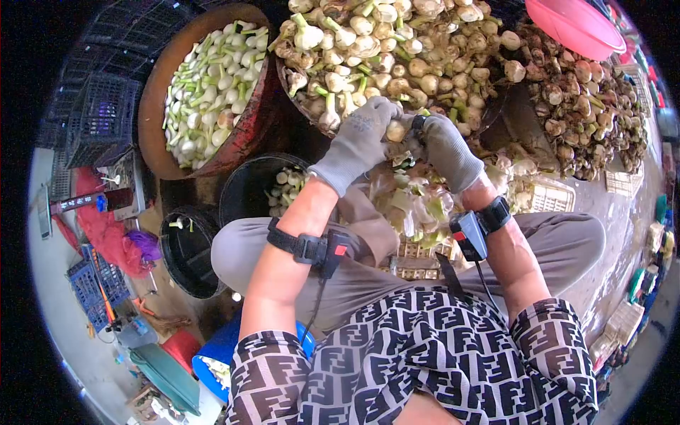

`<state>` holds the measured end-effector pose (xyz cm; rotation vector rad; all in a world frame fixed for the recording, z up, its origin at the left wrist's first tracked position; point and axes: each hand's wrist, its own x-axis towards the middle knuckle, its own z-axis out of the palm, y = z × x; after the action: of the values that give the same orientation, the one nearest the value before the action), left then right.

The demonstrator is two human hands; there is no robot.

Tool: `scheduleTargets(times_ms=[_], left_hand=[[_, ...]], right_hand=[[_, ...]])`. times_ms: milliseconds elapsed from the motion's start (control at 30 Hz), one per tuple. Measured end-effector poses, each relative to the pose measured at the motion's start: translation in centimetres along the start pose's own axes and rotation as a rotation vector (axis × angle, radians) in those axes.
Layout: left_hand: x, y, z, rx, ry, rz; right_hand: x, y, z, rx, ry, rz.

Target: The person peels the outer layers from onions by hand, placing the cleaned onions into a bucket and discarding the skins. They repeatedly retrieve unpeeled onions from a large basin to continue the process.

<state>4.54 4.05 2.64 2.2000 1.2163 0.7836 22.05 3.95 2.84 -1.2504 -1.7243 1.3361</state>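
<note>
In the middle of the view my left hand, in a grey glove, has its fingers closed around a pale garlic bulb. Close beside it, my right hand, also gloved, is closed on a small dark object, perhaps a tool handle, touching the bulb's side. Just beyond both hands lies a big heap of unpeeled bulbs in a round container. Below the hands, loose peelings fill a pale crate between the legs.
At the upper left a rusty round tub holds cleaned bulbs. Black buckets stand left of the legs, with a blue bucket nearer. Dirty bulbs and a pink basin are at the upper right.
</note>
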Motion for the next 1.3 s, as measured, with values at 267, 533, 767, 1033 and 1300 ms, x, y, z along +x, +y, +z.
scheduleTargets(times_ms=[267,533,767,1033,1300], left_hand=[[-0.1,-0.3,-0.5,0.003,0.003,0.002],[-0.9,-0.2,-1.1,-0.198,-0.034,-0.260],[-0.9,-0.6,-1.0,-0.601,-0.001,-0.479],[-1.0,-0.5,-1.0,-0.103,-0.010,-0.176],[-1.7,-1.4,-0.5,-1.417,-0.007,-0.902]], right_hand=[[-0.2,-1.8,0.5,0.498,-0.065,0.357],[0.6,1.2,0.3,0.004,-0.144,-0.084],[0.5,0.8,0.5,0.657,-0.087,0.293],[-0.1,-2.4,1.2,0.689,-0.053,0.361],[0.7,1.4,2.7,0.294,0.181,0.259]])
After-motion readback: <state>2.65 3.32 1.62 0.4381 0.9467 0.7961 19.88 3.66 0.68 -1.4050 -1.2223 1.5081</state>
